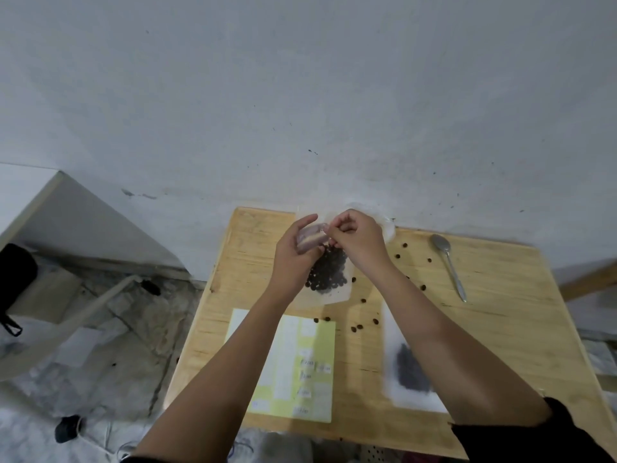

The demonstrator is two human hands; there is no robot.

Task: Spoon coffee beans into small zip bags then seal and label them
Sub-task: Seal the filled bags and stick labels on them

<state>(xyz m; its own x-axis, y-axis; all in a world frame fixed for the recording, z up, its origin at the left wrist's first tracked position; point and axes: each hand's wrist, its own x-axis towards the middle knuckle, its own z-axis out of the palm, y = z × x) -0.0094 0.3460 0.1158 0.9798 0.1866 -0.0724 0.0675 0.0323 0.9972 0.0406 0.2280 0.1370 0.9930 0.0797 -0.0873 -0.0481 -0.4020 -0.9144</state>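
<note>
A small clear zip bag (329, 279) holding dark coffee beans is lifted over the far middle of the wooden table (500, 329). My left hand (295, 259) grips its upper left edge. My right hand (359, 238) pinches the top strip from the right, fingers curled. A metal spoon (449, 265) lies on the table to the right, apart from both hands. A yellow-green label sheet (300, 365) with white stickers lies below my left forearm. A second bag with beans (412, 369) lies flat near my right forearm, partly hidden by it.
Several loose coffee beans (359, 327) are scattered across the table's middle and far right. More clear plastic (387, 225) sits behind my right hand by the wall. The table stands against a grey wall (300, 95). Off its left edge are the floor, cables and a black object (68, 427).
</note>
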